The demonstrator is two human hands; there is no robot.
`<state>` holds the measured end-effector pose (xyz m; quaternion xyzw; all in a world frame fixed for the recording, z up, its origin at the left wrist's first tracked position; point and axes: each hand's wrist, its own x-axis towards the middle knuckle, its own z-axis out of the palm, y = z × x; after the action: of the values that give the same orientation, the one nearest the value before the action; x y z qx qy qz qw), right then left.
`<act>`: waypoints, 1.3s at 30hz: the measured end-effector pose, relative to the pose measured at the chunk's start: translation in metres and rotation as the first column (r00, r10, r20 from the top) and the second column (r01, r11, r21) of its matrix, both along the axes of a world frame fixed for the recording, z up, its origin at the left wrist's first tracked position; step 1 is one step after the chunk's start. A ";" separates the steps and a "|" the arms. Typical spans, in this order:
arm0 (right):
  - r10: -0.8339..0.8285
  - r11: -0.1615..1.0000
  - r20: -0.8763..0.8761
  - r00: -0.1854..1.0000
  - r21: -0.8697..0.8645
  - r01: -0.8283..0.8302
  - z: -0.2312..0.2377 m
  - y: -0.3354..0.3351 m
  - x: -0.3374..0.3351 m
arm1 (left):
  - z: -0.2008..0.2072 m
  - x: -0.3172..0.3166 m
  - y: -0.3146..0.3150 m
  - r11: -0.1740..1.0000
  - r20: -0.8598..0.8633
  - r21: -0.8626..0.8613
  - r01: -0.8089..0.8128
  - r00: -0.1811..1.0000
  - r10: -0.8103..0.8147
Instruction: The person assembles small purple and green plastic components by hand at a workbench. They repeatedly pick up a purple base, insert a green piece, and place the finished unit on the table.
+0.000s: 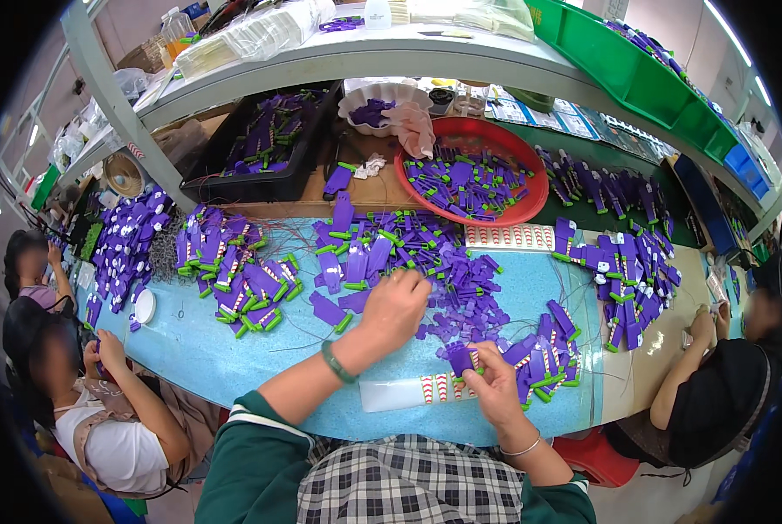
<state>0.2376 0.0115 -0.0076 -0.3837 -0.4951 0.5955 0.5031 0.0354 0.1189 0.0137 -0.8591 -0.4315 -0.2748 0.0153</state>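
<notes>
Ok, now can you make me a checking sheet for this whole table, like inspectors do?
Surface: blue mat, largely covered by piles.
Job's things: purple piece, held; striped-sticker strip, nearby.
Clutter: crumpled white tissue near red basin.
Hands: left hand over the central pile, grip unclear; right hand pinching the piece.
Cables: thin wire-like strands beside the left pile.
Surroundings: co-workers both sides; green bin above.

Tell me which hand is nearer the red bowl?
Left. The left hand is by the purple pieces in front of the red bowl; the right hand, gripping a purple piece, is farther off.
</notes>
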 end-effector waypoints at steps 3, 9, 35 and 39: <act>-0.042 0.999 -0.022 0.999 0.005 0.042 0.006 0.006 -0.004 | 0.019 -0.012 -0.047 0.935 0.238 -0.321 0.154 0.968 -0.078; -0.034 0.979 0.344 0.938 0.201 -0.038 0.008 0.000 -0.024 | 0.003 -0.027 -0.094 0.643 0.862 -0.507 0.574 0.348 0.369; 0.376 0.927 0.401 0.836 -0.157 -0.342 0.022 -0.008 -0.016 | -0.021 -0.026 -0.124 0.390 0.683 -0.730 0.561 0.599 0.417; 0.230 0.959 -0.036 0.973 -0.165 -0.232 0.005 -0.015 -0.034 | -0.017 -0.017 -0.123 0.369 0.724 -0.621 0.691 0.328 0.607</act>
<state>0.2038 -0.0032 -0.0024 -0.3594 -0.4802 0.6929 0.4002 0.0188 -0.0037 -0.0034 -0.3729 -0.3873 -0.4183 -0.7321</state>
